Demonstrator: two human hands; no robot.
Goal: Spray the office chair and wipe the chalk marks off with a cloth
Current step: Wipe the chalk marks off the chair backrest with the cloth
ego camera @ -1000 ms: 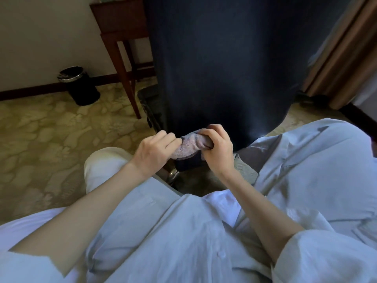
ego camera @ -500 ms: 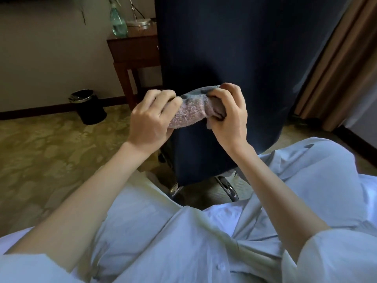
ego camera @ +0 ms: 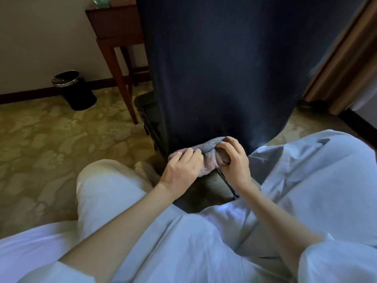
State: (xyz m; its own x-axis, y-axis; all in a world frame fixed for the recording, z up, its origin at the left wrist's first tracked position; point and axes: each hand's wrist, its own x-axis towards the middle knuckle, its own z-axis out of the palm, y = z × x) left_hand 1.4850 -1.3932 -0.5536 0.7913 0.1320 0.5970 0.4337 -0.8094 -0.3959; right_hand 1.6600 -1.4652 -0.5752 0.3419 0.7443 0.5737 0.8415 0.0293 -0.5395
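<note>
I'm seeing fuzzy pink-grey cloth being held in front of dark navy fabric chair back.
Left hand is gripping one end, right hand pinching the other.

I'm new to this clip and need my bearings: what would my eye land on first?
The tall dark blue chair back fills the middle of the view. At its lower edge the left hand and the right hand both hold a bunched pinkish-grey cloth. Far left, a black bin stands on the patterned carpet near a wooden table.
</note>
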